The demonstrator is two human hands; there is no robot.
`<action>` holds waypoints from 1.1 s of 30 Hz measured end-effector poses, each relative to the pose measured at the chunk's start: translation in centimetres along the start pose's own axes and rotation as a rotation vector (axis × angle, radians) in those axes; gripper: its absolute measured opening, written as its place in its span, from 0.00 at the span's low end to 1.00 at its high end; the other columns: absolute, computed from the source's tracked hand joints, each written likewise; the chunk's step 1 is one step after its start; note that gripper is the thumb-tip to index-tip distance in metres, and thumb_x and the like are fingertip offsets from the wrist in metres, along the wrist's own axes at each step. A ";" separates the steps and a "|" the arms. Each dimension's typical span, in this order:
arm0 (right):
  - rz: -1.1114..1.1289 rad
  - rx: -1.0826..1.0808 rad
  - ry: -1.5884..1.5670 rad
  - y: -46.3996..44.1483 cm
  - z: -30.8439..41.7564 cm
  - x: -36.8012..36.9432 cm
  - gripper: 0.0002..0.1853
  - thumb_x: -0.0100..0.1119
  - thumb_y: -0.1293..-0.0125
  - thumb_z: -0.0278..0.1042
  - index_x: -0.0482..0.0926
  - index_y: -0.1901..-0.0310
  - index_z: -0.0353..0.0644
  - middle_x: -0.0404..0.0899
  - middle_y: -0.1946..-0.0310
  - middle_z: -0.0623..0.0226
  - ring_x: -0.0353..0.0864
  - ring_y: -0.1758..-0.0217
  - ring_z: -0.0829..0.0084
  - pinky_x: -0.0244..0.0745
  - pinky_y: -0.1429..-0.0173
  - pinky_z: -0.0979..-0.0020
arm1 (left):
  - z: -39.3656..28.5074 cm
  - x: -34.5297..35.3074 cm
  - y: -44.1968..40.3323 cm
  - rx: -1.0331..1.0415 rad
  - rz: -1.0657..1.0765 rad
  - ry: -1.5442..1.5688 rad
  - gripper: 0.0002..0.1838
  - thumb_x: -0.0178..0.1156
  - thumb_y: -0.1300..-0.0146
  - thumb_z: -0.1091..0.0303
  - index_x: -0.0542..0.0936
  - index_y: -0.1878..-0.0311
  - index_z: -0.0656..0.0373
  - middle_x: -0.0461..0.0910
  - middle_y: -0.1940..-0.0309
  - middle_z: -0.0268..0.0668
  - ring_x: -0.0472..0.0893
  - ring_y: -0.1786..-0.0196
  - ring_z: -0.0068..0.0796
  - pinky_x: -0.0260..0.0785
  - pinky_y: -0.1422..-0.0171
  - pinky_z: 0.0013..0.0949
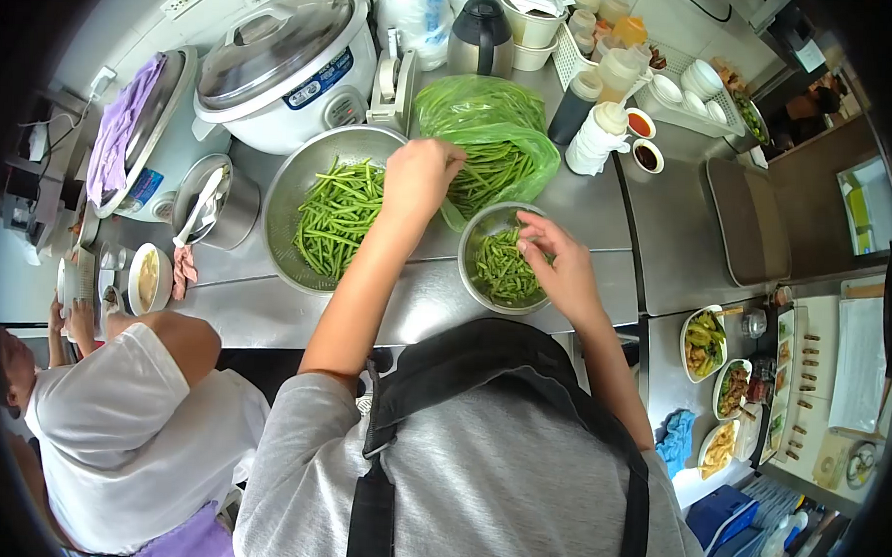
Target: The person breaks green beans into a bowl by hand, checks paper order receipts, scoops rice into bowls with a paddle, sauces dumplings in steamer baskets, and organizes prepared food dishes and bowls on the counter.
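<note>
My left hand reaches across the right rim of a large perforated metal colander toward an open green plastic bag of long green beans. Its fingers are curled together; I cannot make out what is in them. Whole-looking green beans are heaped in the colander. Over the right side of a smaller metal bowl, my right hand is held with thumb and fingers apart. Short pieces of green bean lie in that bowl, partly hidden by the hand.
Behind the colander stands a big rice cooker, with a thermos jug farther right. Sauce bottles and small sauce dishes are at the back right. A person in a white shirt works close on the left.
</note>
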State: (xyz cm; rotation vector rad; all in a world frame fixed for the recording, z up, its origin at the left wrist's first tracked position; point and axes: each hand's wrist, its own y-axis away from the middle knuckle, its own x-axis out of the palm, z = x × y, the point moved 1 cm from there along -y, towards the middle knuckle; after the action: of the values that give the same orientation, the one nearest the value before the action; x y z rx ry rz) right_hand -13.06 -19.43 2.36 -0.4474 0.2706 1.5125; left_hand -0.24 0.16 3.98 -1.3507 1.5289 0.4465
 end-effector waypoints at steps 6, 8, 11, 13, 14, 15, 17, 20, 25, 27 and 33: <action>-0.035 -0.035 0.008 -1.4 1.4 1.9 0.22 0.57 0.35 0.33 0.71 0.39 0.44 0.78 0.52 0.57 0.82 0.60 0.67 0.76 0.56 0.69 | -2.9 -3.8 2.9 0.034 -0.153 0.130 0.06 0.66 0.49 0.69 0.86 0.66 0.54 0.82 0.71 0.39 0.81 0.67 0.41 0.73 0.60 0.39; -0.088 -0.092 0.021 -1.9 0.9 2.8 0.19 0.56 0.34 0.34 0.73 0.43 0.43 0.80 0.57 0.57 0.81 0.64 0.67 0.75 0.58 0.68 | -3.9 -4.6 3.7 0.042 -0.138 0.199 0.06 0.65 0.51 0.72 0.86 0.67 0.54 0.82 0.71 0.38 0.81 0.66 0.40 0.73 0.60 0.39; 0.044 0.020 0.089 -2.1 0.3 2.7 0.12 0.55 0.33 0.35 0.79 0.52 0.41 0.82 0.68 0.59 0.80 0.71 0.67 0.74 0.63 0.68 | -3.5 -4.2 4.6 -0.029 -0.131 0.333 0.07 0.66 0.51 0.71 0.86 0.67 0.54 0.81 0.72 0.37 0.80 0.66 0.39 0.72 0.61 0.38; 0.047 0.004 0.103 -1.9 0.0 2.6 0.09 0.54 0.33 0.35 0.80 0.58 0.40 0.81 0.72 0.60 0.79 0.75 0.67 0.73 0.66 0.68 | -3.3 -4.1 5.1 -0.070 -0.116 0.350 0.08 0.67 0.50 0.71 0.87 0.65 0.54 0.82 0.72 0.38 0.80 0.68 0.38 0.72 0.62 0.36; 0.047 -0.005 0.109 -1.8 -0.1 2.6 0.09 0.54 0.33 0.34 0.80 0.61 0.39 0.81 0.75 0.60 0.78 0.76 0.67 0.73 0.67 0.69 | -3.2 -4.0 5.3 -0.090 -0.108 0.358 0.08 0.67 0.50 0.71 0.87 0.64 0.55 0.82 0.72 0.39 0.80 0.70 0.38 0.72 0.62 0.36; 0.058 0.003 0.104 -1.7 -0.1 2.6 0.09 0.53 0.33 0.35 0.80 0.62 0.40 0.81 0.74 0.61 0.78 0.77 0.68 0.72 0.68 0.69 | -3.0 -3.8 5.4 -0.056 -0.099 0.312 0.08 0.67 0.50 0.71 0.87 0.64 0.55 0.82 0.72 0.39 0.80 0.70 0.38 0.72 0.62 0.36; 0.077 0.017 0.094 -1.4 -0.1 2.5 0.09 0.53 0.32 0.35 0.81 0.63 0.40 0.81 0.73 0.64 0.77 0.78 0.71 0.71 0.69 0.71 | -2.4 -3.2 5.7 0.013 -0.082 0.221 0.08 0.68 0.50 0.71 0.87 0.64 0.55 0.82 0.72 0.39 0.80 0.70 0.38 0.72 0.62 0.36; 0.044 0.067 -0.136 -1.0 -0.2 2.5 0.10 0.52 0.31 0.35 0.80 0.63 0.39 0.81 0.74 0.68 0.75 0.78 0.77 0.70 0.70 0.74 | -1.7 -2.1 6.0 0.028 -0.017 0.238 0.08 0.68 0.50 0.70 0.87 0.64 0.55 0.82 0.72 0.40 0.80 0.69 0.37 0.71 0.61 0.35; -0.079 -0.004 -0.220 -1.0 1.1 1.6 0.11 0.51 0.31 0.34 0.79 0.63 0.36 0.80 0.71 0.70 0.72 0.77 0.82 0.69 0.70 0.77 | -1.7 -0.3 6.9 -0.164 0.138 0.516 0.08 0.69 0.51 0.68 0.86 0.65 0.56 0.80 0.73 0.41 0.79 0.67 0.40 0.71 0.60 0.38; -0.110 -0.009 -0.270 -1.0 1.4 1.7 0.10 0.50 0.31 0.33 0.78 0.63 0.36 0.80 0.70 0.71 0.71 0.77 0.82 0.68 0.70 0.77 | -2.1 0.3 7.1 -0.151 0.158 0.565 0.08 0.69 0.52 0.67 0.86 0.66 0.56 0.80 0.74 0.41 0.79 0.67 0.42 0.71 0.60 0.40; -0.044 0.042 -0.449 -0.5 -0.3 2.0 0.10 0.46 0.32 0.30 0.78 0.65 0.36 0.75 0.75 0.73 0.68 0.77 0.84 0.66 0.71 0.79 | -3.4 1.4 7.7 -0.309 0.258 0.760 0.09 0.70 0.48 0.69 0.84 0.65 0.62 0.81 0.77 0.34 0.77 0.77 0.22 0.68 0.69 0.27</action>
State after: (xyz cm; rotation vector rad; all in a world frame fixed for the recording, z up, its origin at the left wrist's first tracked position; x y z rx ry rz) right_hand -12.44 -17.78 1.33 -0.0719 -0.0602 1.5171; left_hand -8.42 -0.88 1.72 -1.6754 2.3496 0.3503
